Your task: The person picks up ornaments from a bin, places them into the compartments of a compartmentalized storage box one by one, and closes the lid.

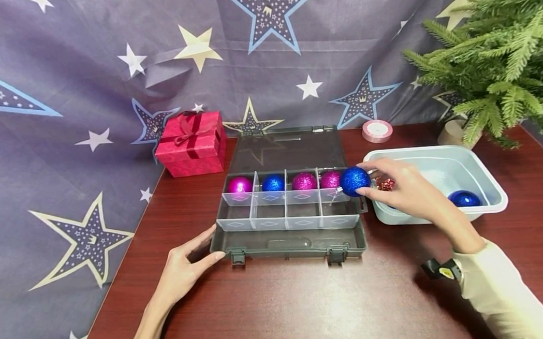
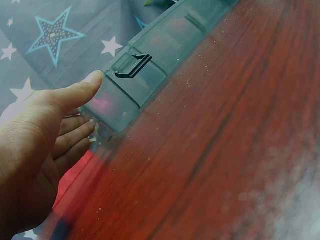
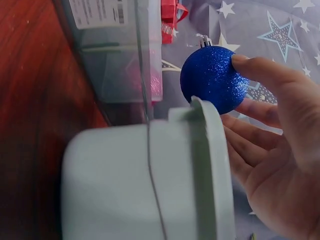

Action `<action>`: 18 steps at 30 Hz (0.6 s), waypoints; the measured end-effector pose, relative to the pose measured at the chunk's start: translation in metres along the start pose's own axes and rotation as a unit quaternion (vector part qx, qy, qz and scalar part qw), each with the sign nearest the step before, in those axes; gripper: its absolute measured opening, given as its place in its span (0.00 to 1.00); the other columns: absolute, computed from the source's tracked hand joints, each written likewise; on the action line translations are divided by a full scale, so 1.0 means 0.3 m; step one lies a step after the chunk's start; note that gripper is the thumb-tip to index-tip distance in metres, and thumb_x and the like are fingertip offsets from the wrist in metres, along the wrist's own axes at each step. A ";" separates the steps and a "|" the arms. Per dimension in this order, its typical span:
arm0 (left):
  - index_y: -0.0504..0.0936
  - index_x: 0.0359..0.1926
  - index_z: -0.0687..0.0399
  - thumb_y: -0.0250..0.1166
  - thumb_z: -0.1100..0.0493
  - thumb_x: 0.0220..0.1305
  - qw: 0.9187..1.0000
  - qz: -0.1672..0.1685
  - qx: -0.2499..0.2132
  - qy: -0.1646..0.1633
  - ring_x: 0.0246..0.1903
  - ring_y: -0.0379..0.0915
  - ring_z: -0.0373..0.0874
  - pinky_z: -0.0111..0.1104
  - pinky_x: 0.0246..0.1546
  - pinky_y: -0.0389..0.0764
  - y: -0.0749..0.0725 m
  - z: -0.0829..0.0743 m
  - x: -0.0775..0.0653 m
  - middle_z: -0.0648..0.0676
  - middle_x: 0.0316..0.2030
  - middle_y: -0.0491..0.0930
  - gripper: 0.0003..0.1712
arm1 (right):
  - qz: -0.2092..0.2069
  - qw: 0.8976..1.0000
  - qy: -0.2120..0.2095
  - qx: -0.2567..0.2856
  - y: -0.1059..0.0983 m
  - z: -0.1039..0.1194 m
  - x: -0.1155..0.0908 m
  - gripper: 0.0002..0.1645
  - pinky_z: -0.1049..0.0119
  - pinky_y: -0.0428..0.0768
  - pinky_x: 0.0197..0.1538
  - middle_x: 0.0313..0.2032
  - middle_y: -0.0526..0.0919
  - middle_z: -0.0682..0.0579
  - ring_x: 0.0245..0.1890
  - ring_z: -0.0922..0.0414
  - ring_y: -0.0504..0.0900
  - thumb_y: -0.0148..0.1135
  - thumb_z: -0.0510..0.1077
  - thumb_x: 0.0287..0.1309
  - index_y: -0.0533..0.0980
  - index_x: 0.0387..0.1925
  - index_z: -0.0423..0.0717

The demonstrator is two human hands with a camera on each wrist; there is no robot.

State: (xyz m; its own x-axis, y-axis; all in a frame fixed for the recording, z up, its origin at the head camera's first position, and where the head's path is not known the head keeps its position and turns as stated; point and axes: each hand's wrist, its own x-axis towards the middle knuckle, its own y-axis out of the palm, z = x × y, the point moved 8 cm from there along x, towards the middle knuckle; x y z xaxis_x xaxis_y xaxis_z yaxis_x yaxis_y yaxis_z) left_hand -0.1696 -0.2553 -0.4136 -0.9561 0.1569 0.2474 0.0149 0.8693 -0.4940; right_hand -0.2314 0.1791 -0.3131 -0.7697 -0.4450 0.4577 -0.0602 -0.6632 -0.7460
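My right hand (image 1: 405,187) pinches a glittery blue Christmas ball (image 1: 354,181) between thumb and fingers, above the right end of a grey see-through storage box (image 1: 288,250). In the right wrist view the silver cap of this ball (image 3: 214,79) points up. The box lies with its lid (image 1: 289,150) folded back. Its rear row holds a shiny pink ball (image 1: 240,186), a blue ball (image 1: 273,183) and two glittery pink balls (image 1: 304,182); the rightmost is partly hidden. My left hand (image 1: 182,271) holds the box's front left corner, thumb in front, fingers along the side.
A pale plastic basin (image 1: 493,205) stands right of the box, with a shiny blue ball (image 1: 464,198) and something red and glittery (image 1: 386,184) inside. Behind are a red gift box (image 1: 193,148), a pink ribbon roll (image 1: 377,131) and a small artificial fir tree (image 1: 503,67).
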 end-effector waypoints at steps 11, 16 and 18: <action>0.80 0.69 0.48 0.79 0.59 0.59 1.000 0.002 -0.019 -0.008 0.58 0.80 0.44 0.24 0.57 0.76 0.004 0.000 0.001 0.52 0.57 0.84 0.36 | 0.039 0.999 0.004 0.014 0.079 0.018 0.016 0.28 0.50 0.84 0.46 0.45 0.86 0.47 0.43 0.52 0.86 0.78 0.41 0.56 0.81 0.58 0.38; 0.80 0.69 0.47 0.80 0.58 0.59 1.000 0.003 -0.011 -0.011 0.59 0.79 0.43 0.23 0.58 0.75 0.002 -0.001 -0.001 0.51 0.58 0.84 0.36 | 0.049 0.999 0.011 0.015 0.099 0.021 0.020 0.27 0.51 0.84 0.48 0.44 0.86 0.48 0.43 0.53 0.86 0.79 0.42 0.57 0.81 0.56 0.39; 0.79 0.69 0.46 0.79 0.57 0.59 1.000 0.003 -0.009 -0.013 0.59 0.79 0.43 0.23 0.58 0.74 0.002 0.001 -0.002 0.51 0.58 0.84 0.36 | 0.054 0.998 0.013 0.012 0.105 0.021 0.020 0.25 0.51 0.84 0.48 0.44 0.86 0.48 0.43 0.52 0.86 0.78 0.43 0.58 0.81 0.56 0.39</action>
State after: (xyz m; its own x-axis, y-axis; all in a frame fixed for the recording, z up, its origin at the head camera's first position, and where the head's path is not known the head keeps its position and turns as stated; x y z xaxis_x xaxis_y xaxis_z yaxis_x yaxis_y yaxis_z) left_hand -0.1691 -0.2549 -0.4142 -0.9633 0.1503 0.2222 0.0258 0.8764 -0.4809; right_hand -0.2340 0.1517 -0.3307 -0.7875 -0.4991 0.3615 0.0400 -0.6268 -0.7782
